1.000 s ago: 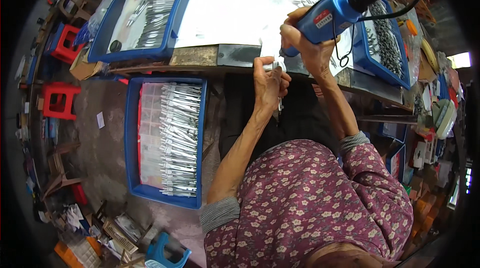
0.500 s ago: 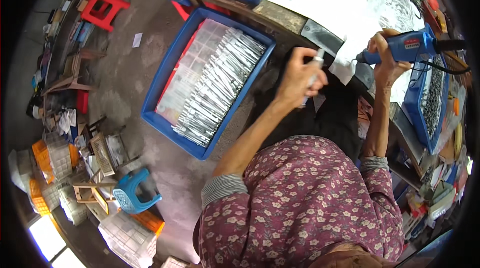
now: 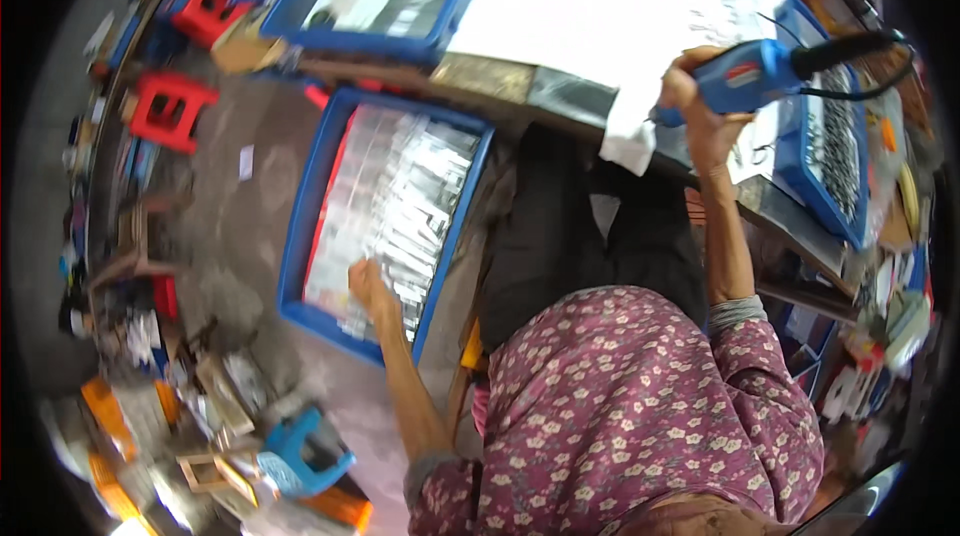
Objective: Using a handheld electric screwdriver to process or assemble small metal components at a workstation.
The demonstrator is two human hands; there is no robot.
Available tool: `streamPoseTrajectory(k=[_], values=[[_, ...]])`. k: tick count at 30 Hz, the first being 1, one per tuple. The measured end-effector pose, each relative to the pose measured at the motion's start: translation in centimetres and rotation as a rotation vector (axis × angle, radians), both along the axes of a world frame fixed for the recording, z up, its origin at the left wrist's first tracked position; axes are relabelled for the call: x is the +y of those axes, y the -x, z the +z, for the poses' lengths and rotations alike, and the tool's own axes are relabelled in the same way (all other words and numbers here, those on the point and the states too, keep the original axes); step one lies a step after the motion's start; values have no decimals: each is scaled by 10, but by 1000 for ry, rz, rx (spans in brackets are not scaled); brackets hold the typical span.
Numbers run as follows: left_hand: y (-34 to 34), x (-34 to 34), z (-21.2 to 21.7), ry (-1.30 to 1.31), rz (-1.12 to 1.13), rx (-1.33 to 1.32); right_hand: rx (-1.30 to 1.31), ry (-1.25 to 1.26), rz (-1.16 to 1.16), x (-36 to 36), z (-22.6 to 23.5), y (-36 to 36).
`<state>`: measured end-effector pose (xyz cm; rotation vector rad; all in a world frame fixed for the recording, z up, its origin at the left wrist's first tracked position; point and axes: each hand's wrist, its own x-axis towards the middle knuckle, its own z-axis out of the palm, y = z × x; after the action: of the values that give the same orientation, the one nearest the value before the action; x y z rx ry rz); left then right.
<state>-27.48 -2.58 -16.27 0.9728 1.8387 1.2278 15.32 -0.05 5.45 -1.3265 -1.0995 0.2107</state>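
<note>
Our left hand (image 3: pixel 368 286) has dropped from chest height, where half a second ago it pinched a small metal piece, down into the blue tray (image 3: pixel 305 236) on the floor to our left; it now rests on the silvery parts (image 3: pixel 400 211) near the tray's near end, fingers curled, and we cannot tell whether it grips one. Our right hand (image 3: pixel 700 106) stays wrapped tight around the blue power tool (image 3: pixel 750 76), held over the edge of the bench (image 3: pixel 600 6), beside a white cloth (image 3: pixel 628 131); its black cord runs off to the right. A second blue tray (image 3: pixel 820 186) of parts sits just right of the tool, as before.
</note>
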Motion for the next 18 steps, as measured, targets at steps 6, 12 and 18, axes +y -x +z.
streamPoseTrajectory(k=[6,12,18], values=[[-16,7,7,118,-122,544,210,12,21,-9,10,2],[-30,12,35,45,-138,712,140,0,116,-8,-2,-13],[-139,57,122,-374,-396,426,196,-8,136,-7,-1,-13]])
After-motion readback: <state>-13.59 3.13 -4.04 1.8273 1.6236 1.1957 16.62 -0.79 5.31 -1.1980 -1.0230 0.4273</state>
